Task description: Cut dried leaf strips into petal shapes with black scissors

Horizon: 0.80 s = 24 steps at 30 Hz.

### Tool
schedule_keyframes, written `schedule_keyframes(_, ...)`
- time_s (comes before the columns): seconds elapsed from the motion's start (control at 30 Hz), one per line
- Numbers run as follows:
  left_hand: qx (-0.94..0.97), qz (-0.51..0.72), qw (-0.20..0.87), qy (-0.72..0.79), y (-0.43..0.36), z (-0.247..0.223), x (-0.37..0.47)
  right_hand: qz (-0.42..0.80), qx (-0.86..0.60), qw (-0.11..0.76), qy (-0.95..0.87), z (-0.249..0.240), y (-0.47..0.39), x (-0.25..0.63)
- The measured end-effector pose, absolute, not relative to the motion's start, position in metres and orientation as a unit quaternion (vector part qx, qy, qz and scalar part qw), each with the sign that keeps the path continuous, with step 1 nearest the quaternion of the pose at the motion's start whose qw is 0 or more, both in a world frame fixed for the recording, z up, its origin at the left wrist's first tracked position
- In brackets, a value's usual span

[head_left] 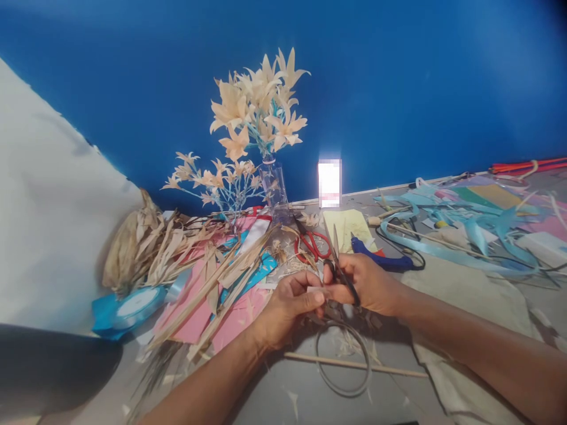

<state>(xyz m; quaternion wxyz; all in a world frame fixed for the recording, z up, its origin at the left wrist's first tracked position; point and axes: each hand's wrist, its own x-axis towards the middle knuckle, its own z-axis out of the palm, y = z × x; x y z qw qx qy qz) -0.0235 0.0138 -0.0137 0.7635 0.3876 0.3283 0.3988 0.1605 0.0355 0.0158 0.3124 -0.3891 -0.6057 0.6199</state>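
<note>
My right hand (pixel 370 282) is closed around a pair of black-handled scissors (pixel 351 288), its parted blades pointing up and away from me. My left hand (pixel 292 307) pinches a small pale strip (pixel 315 290), and the right fingertips meet it there. What the strip is made of is too small to tell. Just beyond the hands lie red-handled scissors (pixel 313 245). A blue glue gun (pixel 385 258) rests past my right hand. Below the hands are a grey ring (pixel 343 394) and a thin wooden stick (pixel 394 370).
Pale artificial flowers (pixel 261 100) stand in a clear bottle (pixel 275 192) against the blue wall. Dried husks (pixel 155 254), pink sheets (pixel 190 307) and a blue ribbon roll (pixel 137 304) lie left. Light-blue ribbon (pixel 443 251) and a beige cloth (pixel 469 295) are right.
</note>
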Motion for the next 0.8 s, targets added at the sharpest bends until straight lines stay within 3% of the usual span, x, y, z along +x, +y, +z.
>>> schedule_keyframes(0.33,0.378,0.34,0.82,0.264,0.0128,-0.0103,-0.0253,0.663,-0.339,0.276,-0.608,0.0186,0.0295,0.1596)
schedule_keyframes(0.53,0.386,0.358,0.807,0.267,0.0138,-0.011,-0.0257,0.579,-0.4,0.3,-0.644,0.0203,0.0365,0.163)
schedule_keyframes(0.8,0.365,0.356,0.817,0.268,0.0129,-0.0119,-0.0236,0.6,-0.388,0.276,-0.642,0.0195,0.0349,0.1626)
